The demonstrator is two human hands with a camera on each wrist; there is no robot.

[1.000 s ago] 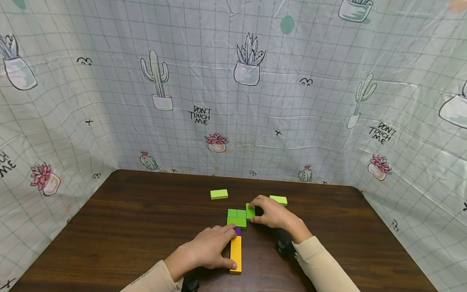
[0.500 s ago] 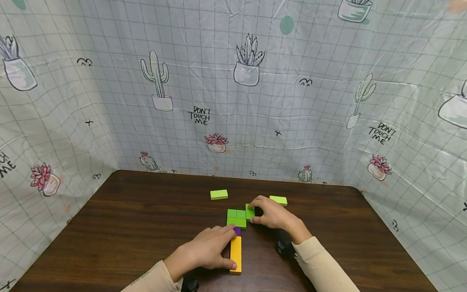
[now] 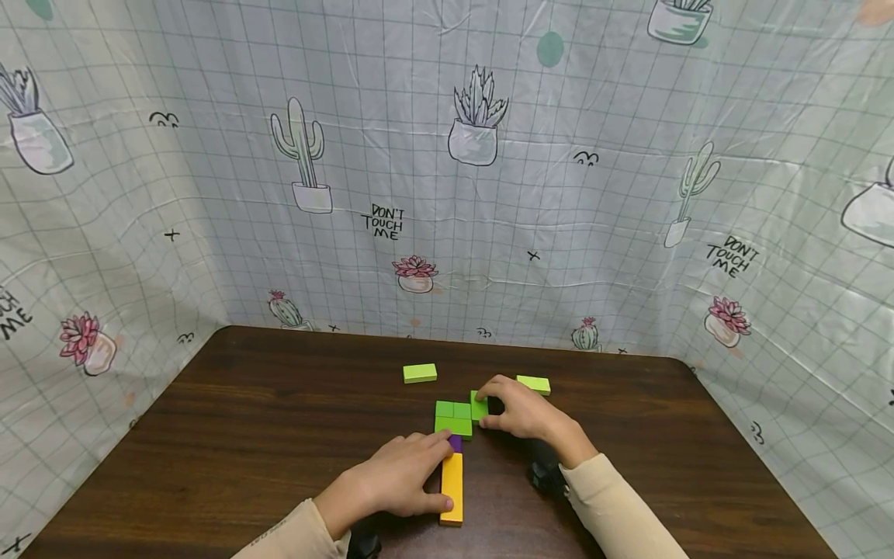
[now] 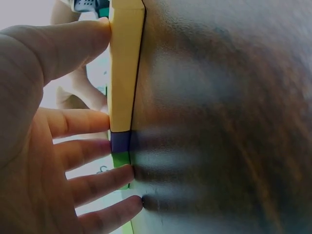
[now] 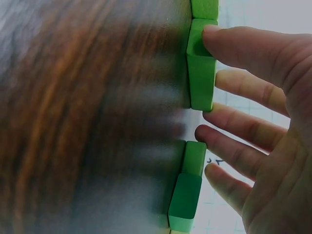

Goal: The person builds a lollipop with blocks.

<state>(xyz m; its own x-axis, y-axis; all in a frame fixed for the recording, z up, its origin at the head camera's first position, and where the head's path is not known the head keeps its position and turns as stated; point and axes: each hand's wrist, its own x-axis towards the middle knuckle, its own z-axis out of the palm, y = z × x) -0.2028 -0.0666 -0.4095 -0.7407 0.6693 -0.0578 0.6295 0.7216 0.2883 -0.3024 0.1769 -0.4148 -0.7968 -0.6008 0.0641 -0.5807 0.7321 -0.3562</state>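
Note:
My left hand [image 3: 398,473] spreads its straight fingers along a row of blocks. Its thumb touches the near part of a long yellow block [image 3: 452,485], and its fingertips lie at a small purple block [image 3: 455,442] and the yellow block's far end. Beyond the purple one lie several green blocks [image 3: 454,425], pushed together flat. My right hand [image 3: 520,407] pinches a green block [image 5: 201,80] lengthwise, thumb at its near end and fingers at its far end. That block stands by the right side of the green group, its length pointing away from me.
One lime block [image 3: 420,373] lies behind the group, and another lime block [image 3: 534,384] sits just behind my right hand. In the right wrist view a dark green block [image 5: 186,197] shows past the fingers. A patterned curtain [image 3: 489,233] hangs around the brown table [image 3: 279,419].

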